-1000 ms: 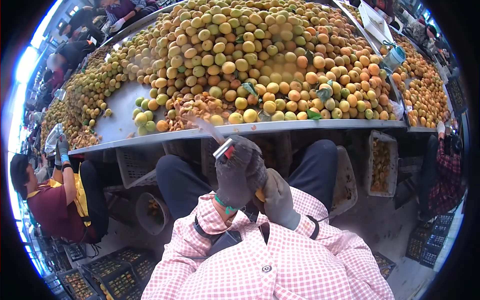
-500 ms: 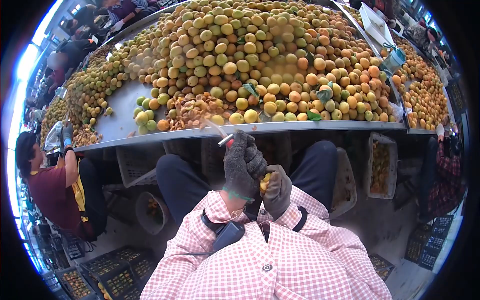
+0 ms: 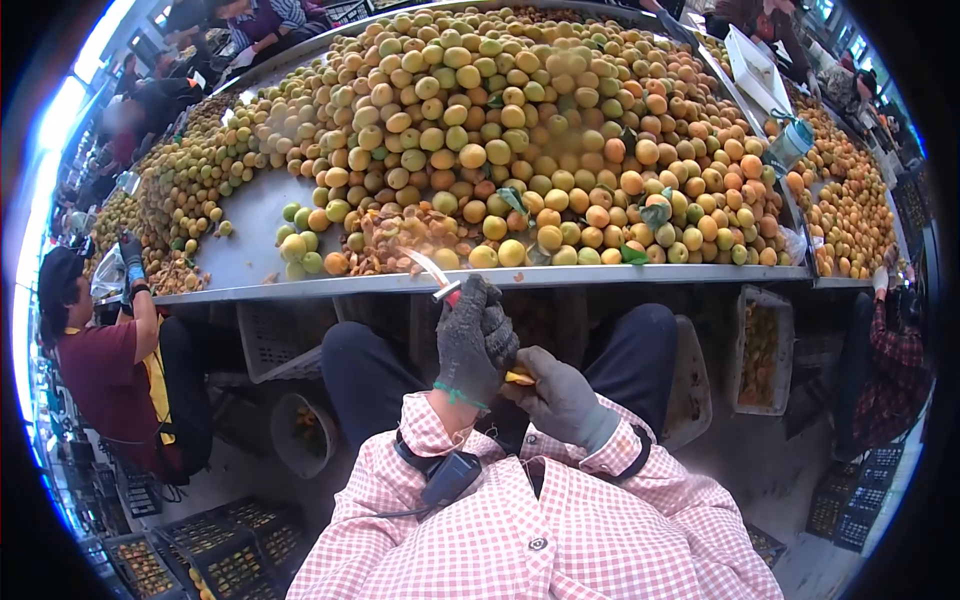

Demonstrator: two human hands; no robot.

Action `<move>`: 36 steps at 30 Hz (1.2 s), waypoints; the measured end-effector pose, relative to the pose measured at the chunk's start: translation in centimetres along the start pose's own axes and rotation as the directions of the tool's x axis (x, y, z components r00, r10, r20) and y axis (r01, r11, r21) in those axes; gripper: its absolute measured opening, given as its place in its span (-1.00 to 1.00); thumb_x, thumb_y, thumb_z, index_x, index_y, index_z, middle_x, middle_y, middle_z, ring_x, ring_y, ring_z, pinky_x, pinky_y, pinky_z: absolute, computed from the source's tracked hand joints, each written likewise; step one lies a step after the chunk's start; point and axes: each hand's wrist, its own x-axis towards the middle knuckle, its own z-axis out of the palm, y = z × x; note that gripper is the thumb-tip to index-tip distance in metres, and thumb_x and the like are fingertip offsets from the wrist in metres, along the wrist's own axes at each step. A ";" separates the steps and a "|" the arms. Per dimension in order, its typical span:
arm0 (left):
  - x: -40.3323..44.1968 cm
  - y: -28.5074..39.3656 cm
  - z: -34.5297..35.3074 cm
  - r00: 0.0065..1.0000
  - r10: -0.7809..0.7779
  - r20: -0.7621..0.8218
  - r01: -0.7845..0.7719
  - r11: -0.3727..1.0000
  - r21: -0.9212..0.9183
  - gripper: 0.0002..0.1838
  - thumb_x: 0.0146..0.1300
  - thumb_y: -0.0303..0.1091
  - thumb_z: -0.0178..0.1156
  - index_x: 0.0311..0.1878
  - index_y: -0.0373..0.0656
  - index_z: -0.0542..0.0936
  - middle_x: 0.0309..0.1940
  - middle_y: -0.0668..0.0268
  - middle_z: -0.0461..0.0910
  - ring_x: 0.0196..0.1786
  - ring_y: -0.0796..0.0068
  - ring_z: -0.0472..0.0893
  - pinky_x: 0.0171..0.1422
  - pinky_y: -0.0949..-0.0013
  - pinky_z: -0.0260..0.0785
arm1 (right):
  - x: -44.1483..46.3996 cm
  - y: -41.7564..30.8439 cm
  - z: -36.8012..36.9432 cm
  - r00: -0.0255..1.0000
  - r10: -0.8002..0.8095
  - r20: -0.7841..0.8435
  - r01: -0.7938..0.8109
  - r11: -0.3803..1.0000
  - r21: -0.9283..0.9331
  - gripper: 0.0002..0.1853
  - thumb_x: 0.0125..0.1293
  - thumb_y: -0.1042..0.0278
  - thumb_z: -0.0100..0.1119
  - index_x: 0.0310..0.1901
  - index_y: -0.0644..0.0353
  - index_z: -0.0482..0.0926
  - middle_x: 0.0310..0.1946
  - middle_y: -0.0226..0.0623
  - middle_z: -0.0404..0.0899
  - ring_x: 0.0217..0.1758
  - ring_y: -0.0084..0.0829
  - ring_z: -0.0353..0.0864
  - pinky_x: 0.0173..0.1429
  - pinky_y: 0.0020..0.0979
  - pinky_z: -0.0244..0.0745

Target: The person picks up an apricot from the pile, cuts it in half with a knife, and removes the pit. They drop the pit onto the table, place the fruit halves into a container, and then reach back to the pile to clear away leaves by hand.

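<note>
My left hand (image 3: 474, 345), in a dark grey knit glove, is closed round the red handle of a small curved knife (image 3: 432, 267), its pale blade pointing up and left. A short metal bar crosses near the handle. Against it, my right hand (image 3: 560, 398), in a smoother grey glove, pinches a yellow-orange piece of apricot (image 3: 519, 377), mostly hidden by the fingers. Both hands are above my lap, just short of the table edge. Beyond the knife lies a heap of cut apricot pieces (image 3: 410, 235) on the table.
Whole apricots (image 3: 480, 130) are piled across the metal table (image 3: 262, 215). A bucket (image 3: 302, 435) and crates, including one with fruit (image 3: 763, 350), stand below. A blue-lidded bottle (image 3: 790, 145) is at right. People (image 3: 110, 370) work on both sides.
My right hand has turned from upright to more sideways, and less of the apricot piece shows. The knife stays in my left hand. The table appears slightly lower in view.
</note>
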 end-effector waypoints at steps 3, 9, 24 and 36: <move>-0.2 1.0 -0.8 0.998 0.028 0.047 -0.031 0.998 0.056 -0.78 0.37 -0.19 0.09 -0.33 -0.12 0.48 -0.74 0.54 0.21 -0.76 0.68 0.19 -0.69 0.52 0.02 | 0.1 0.2 0.3 0.925 0.233 0.300 -0.380 0.604 0.701 -0.69 0.44 0.14 -0.02 0.07 0.15 0.38 -0.21 -0.48 0.49 -0.21 -0.72 0.46 -0.23 -0.64 0.42; -0.5 4.5 -5.4 0.991 0.133 0.026 -0.134 0.989 0.058 -0.79 0.37 -0.17 0.09 -0.32 -0.07 0.49 -0.71 0.56 0.26 -0.75 0.70 0.20 -0.68 0.56 0.01 | 5.5 -1.1 -0.7 0.892 0.348 0.287 -0.418 0.399 0.816 -0.64 0.44 0.09 -0.02 0.08 0.18 0.44 -0.33 -0.44 0.51 -0.36 -0.66 0.48 -0.38 -0.66 0.38; 0.4 5.0 -12.6 0.992 -0.041 -0.115 0.025 0.991 -0.135 -0.80 0.39 -0.15 0.05 -0.33 -0.01 0.43 -0.72 0.55 0.15 -0.78 0.68 0.11 -0.71 0.52 -0.05 | 8.4 2.7 6.9 0.561 0.628 0.539 -0.779 0.182 0.600 -0.71 0.34 0.16 0.13 -0.08 0.21 0.46 -0.48 -0.39 0.49 -0.62 -0.61 0.43 -0.64 -0.62 0.25; 1.5 4.0 -11.3 0.994 -0.093 -0.054 0.089 0.993 -0.079 -0.80 0.38 -0.19 0.08 -0.33 -0.07 0.46 -0.74 0.53 0.16 -0.79 0.65 0.12 -0.72 0.51 -0.05 | 6.8 4.2 4.2 0.955 0.287 -0.076 -0.279 0.955 0.104 -0.77 0.17 0.37 0.18 -0.11 0.06 0.58 -0.20 -0.30 0.62 -0.09 -0.24 0.60 -0.03 -0.30 0.46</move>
